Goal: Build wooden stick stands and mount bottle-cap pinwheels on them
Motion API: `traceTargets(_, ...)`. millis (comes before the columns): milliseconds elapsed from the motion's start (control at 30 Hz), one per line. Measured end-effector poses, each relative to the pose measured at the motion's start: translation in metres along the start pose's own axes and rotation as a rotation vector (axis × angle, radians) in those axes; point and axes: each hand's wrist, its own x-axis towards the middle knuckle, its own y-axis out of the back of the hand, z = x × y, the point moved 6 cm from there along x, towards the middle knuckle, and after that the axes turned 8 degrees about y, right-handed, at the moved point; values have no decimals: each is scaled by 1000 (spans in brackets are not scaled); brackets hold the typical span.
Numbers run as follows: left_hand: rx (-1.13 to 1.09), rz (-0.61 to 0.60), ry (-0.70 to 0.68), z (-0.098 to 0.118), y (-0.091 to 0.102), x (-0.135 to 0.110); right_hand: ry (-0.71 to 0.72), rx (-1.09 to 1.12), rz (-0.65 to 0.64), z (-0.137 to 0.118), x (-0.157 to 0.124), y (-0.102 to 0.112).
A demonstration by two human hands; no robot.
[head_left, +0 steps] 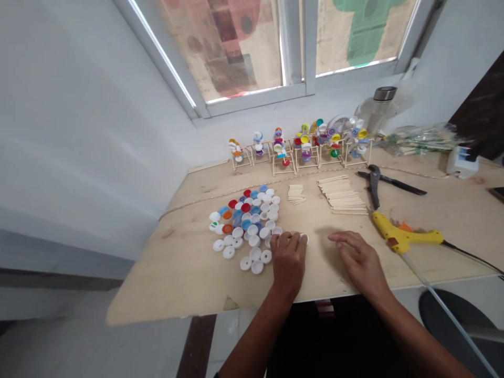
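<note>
My left hand [289,260] is palm down at the right side of a spread of plastic bottle caps [254,240], its fingers curled over a white bottle cap [304,239] whose edge shows by the fingertips. To the right, my right hand [362,262] hovers over the wood with nothing visible in it, index finger reaching left and fingers loosely bent. Most caps are white; others are blue, red or orange, and some have a hole in the middle. Farther back lie short sticks [296,194] and a row of longer sticks [342,195].
A yellow glue gun [397,233] with a glue stick and black cord lies at right, below black-handled pliers [376,184]. Along the wall stand several stick frames [283,163] bearing coloured cap wheels. Behind are a bottle [380,107], a bagged bundle [423,139] and a white power adapter [462,161].
</note>
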Motion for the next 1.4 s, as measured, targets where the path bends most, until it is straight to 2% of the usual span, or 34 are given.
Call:
traceTargets(100, -12, 8, -6, 1, 3, -1, -75, -27, 51, -9, -1, 30)
traceTargets(233, -38, 0, 9, 0, 2, -1, -167, -129, 130, -11, -4, 81)
traceTargets(333, -35, -2, 32, -2, -1, -1, -203, -279, 117, 3, -3, 115)
traceTargets(367, -38, -5, 39, -3, -1, -1, -214, -332, 61, 13, -2, 122)
traceTargets(433, -53, -20, 49, -4, -3, -1, -182, -446, 48, 36, 0, 138)
traceTargets(600, -79, -34, 62, -5, -2, 0, 100, -771, -193, 88, 2, 146)
traceTargets(633, -83, -28, 60, -5, -1, 1, 151, -802, -286, 96, 1, 142)
traceTargets(733, -89, -10, 61, -5, 0, 1, 276, -833, -414, 109, -3, 136)
traceTargets(900, -110, -7, 67, -6, -3, 2, 376, -899, -484, 121, -3, 128)
traceTargets(1033, -125, -24, 67, -8, -6, 1, 436, -858, -548, 124, 2, 123)
traceTargets(1267, -139, -27, 78, -8, -5, 1, 402, -895, -603, 122, 7, 122)
traceTargets(1400, -167, 15, 104, -7, -2, 3, 451, -883, -588, 121, 9, 122)
